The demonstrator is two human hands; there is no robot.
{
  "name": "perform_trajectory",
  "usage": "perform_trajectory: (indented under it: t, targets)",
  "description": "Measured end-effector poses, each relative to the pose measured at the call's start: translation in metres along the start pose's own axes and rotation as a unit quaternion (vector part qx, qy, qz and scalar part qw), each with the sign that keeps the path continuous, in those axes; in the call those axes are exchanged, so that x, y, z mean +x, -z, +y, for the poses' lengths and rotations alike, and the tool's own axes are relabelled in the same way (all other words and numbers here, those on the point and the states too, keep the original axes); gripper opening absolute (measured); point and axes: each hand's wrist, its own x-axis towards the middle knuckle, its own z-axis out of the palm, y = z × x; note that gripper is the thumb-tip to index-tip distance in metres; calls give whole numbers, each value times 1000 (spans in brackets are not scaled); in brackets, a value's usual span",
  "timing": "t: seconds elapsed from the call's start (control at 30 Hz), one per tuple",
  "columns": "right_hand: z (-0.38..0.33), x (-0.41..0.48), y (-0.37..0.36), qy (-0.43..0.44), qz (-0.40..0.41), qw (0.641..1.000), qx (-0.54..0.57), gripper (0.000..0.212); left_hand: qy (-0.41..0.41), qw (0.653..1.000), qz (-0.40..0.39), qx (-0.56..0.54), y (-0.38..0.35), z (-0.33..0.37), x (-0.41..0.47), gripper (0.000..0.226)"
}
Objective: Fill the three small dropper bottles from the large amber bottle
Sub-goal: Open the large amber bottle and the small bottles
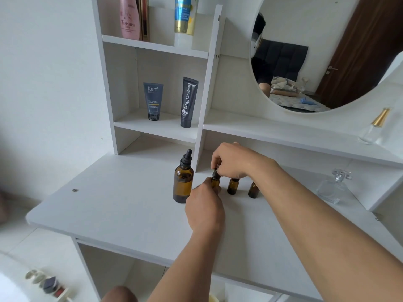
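The large amber bottle (pixel 182 184) stands upright on the white desk (pixel 113 205) with its black dropper cap on. To its right stand three small amber dropper bottles in a row. My left hand (pixel 205 205) grips the body of the first small bottle (pixel 215 181). My right hand (pixel 233 162) pinches that bottle's black dropper cap from above. The second small bottle (pixel 232 186) and the third small bottle (pixel 253 190) stand partly hidden under my right wrist; their tops cannot be seen.
A clear glass perfume bottle (pixel 333 188) stands at the desk's right. Another clear bottle with a gold cap (pixel 374 127) sits on the shelf above. Two dark tubes (pixel 170 103) stand in the shelf unit. A round mirror (pixel 327 53) hangs behind.
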Motion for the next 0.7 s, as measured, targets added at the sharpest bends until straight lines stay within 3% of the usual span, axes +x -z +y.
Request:
perform_trajectory:
  t: [0.17, 0.33, 0.7]
  targets:
    - [0, 2, -6, 0, 10, 1000, -24, 17, -3, 1000, 2, -5, -1, -2, 0, 27]
    - [-3, -7, 0, -2, 49, 999, -20, 7, -2, 1000, 2, -2, 0, -2, 1, 18]
    - [7, -62, -10, -81, 182, 977, 72, 21, -24, 999, 18, -12, -1, -5, -2, 14]
